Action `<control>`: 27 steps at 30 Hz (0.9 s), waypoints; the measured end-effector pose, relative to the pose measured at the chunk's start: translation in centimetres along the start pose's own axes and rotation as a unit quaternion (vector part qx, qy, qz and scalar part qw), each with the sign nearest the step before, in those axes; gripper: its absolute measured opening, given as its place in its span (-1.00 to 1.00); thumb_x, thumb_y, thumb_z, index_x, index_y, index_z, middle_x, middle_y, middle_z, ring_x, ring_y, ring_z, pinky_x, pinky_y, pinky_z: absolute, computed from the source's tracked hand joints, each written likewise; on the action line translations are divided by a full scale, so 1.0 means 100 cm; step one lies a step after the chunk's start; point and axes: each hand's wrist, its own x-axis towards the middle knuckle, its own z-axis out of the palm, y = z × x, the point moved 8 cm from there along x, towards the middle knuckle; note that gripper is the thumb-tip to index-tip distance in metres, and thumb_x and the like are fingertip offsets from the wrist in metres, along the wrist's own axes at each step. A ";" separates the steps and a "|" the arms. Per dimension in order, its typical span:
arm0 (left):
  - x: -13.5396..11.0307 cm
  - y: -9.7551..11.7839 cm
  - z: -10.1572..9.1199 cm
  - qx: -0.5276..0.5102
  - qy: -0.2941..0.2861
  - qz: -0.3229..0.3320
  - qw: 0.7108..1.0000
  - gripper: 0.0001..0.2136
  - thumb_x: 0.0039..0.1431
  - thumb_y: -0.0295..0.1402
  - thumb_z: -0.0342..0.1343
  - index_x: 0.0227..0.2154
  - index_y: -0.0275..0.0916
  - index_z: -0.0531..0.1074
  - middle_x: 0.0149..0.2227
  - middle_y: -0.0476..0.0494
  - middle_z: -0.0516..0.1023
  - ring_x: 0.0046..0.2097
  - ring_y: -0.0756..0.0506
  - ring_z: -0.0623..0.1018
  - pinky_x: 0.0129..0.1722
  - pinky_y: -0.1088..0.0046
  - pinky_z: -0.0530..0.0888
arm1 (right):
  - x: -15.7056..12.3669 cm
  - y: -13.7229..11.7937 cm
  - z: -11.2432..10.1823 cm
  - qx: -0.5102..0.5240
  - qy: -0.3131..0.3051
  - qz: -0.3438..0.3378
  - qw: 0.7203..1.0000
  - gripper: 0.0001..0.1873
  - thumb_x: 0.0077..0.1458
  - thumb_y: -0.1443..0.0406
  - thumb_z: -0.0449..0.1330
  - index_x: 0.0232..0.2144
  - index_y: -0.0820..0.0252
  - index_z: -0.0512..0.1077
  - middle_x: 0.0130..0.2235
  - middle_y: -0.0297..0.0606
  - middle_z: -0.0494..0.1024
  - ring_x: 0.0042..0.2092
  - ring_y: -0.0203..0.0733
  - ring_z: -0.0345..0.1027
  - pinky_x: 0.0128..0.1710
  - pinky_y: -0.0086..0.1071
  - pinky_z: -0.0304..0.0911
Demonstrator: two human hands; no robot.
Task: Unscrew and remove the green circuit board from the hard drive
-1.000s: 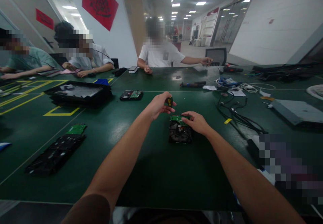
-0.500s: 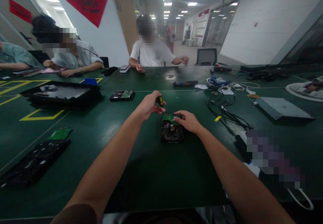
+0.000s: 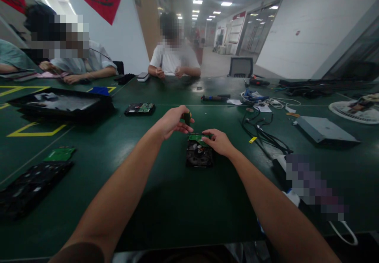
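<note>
Two hands meet over an open hard drive (image 3: 199,157), which lies flat on the green tabletop (image 3: 177,211) between the forearms. The left hand (image 3: 180,124) is closed around an upright dark-handled tool (image 3: 187,117) above the drive's far left corner; fingers hide part of it. The right hand (image 3: 217,141) rests curved fingers on the far right of the drive's green board (image 3: 194,137), covering some of it; I cannot tell whether it grips.

Beyond the left forearm sits another drive (image 3: 139,109), and farther left a wide black tray (image 3: 68,103) with a blue piece (image 3: 100,91) at its far edge. Nearer, a dark slab (image 3: 32,186) has a loose-looking circuit board (image 3: 60,153) at its far end. To the right, well apart from the drive, black cables (image 3: 262,134) tangle before a metal box (image 3: 327,130), with a white fan grille (image 3: 345,115) behind. Across the tabletop sits a person in white (image 3: 174,61).
</note>
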 end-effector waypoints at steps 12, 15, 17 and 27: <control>0.004 0.005 -0.009 0.060 0.034 0.034 0.997 -0.71 0.21 -0.19 0.02 -0.25 -0.26 0.55 -0.22 -0.25 0.61 -0.47 -0.04 0.56 -0.50 0.46 0.42 | 0.001 -0.009 -0.001 -0.015 -0.003 0.006 1.000 -0.61 0.21 0.05 0.27 -0.02 0.12 0.57 -0.15 -0.20 0.59 -0.35 -0.25 0.35 -0.32 -0.33 0.26; 0.005 0.006 -0.010 0.084 0.053 0.043 0.994 -0.74 0.25 -0.17 0.06 -0.24 -0.24 0.51 -0.24 -0.24 0.62 -0.48 -0.05 0.57 -0.52 0.47 0.40 | 0.002 -0.013 0.003 -0.020 -0.005 -0.001 1.000 -0.62 0.21 0.06 0.26 -0.02 0.10 0.57 -0.16 -0.20 0.60 -0.35 -0.24 0.36 -0.31 -0.32 0.27; 0.005 0.010 -0.011 0.111 0.067 0.067 0.989 -0.76 0.27 -0.16 0.08 -0.27 -0.23 0.47 -0.27 -0.21 0.61 -0.49 -0.05 0.57 -0.54 0.48 0.39 | 0.002 -0.015 0.005 -0.015 -0.006 -0.003 1.000 -0.64 0.23 0.07 0.25 -0.02 0.08 0.57 -0.14 -0.20 0.61 -0.33 -0.22 0.38 -0.28 -0.31 0.29; -0.005 0.034 -0.003 0.300 0.067 0.219 0.926 -0.66 0.37 -0.11 0.04 -0.44 -0.21 0.44 -0.51 -0.06 0.50 -0.48 -0.03 0.54 -0.46 0.52 0.37 | 0.002 -0.013 -0.007 -0.004 0.042 0.004 0.999 -0.66 0.31 0.07 0.14 -0.06 0.11 0.57 -0.06 -0.17 0.62 -0.14 -0.12 0.47 -0.12 -0.25 0.33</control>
